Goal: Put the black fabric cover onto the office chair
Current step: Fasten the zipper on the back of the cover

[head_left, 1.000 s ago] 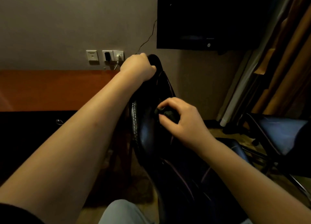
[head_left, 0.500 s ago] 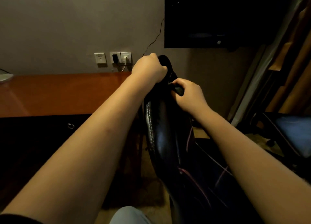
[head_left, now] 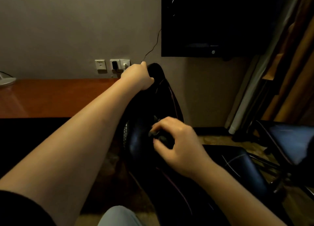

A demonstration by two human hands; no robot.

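Two hands work on one office chair (head_left: 136,140), its glossy backrest standing close beside the counter (head_left: 51,96). The black fabric cover (head_left: 168,96) lies over the backrest's top and front, dark on dark, so its edges are hard to trace. The left hand (head_left: 138,77) curls over the top of the backrest, gripping it there. The right hand (head_left: 176,144) pinches a fold of fabric about halfway down. A harder downward tug than the top grip can resist would probably drag the cover off, or bunch it to one side. The chair might also swivel away. No container shows.
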